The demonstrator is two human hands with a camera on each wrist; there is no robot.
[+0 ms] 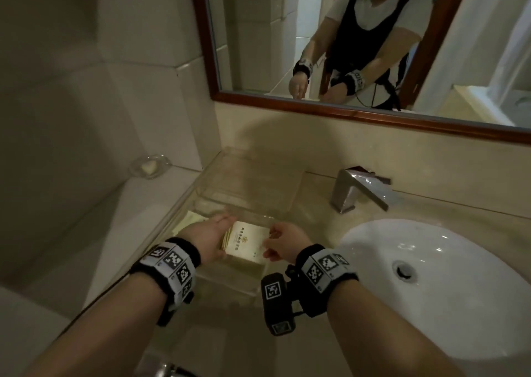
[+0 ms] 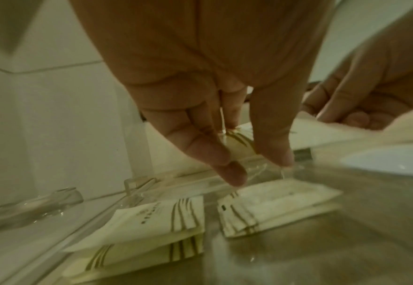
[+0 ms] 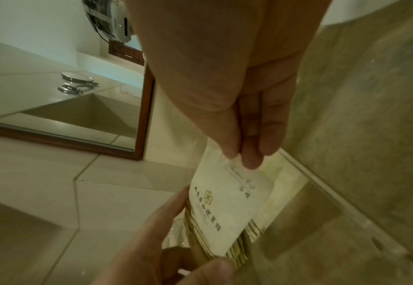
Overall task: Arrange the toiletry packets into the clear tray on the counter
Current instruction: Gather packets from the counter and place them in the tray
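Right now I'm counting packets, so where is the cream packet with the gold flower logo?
In the head view the cream logo packet sits centre-left, held between the left hand and right hand, above the clear plastic tray, left of the white sink.

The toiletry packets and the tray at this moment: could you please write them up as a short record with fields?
setting: bathroom counter beside a white sink
tray: clear tray, left of the faucet
held packet: cream packet with gold logo, above the tray's near end
right hand: right hand pinches the packet's corner
left hand: left hand holds its striped edge
already in tray: two small packet stacks lying flat
elsewhere: soap dish on the ledge to the left
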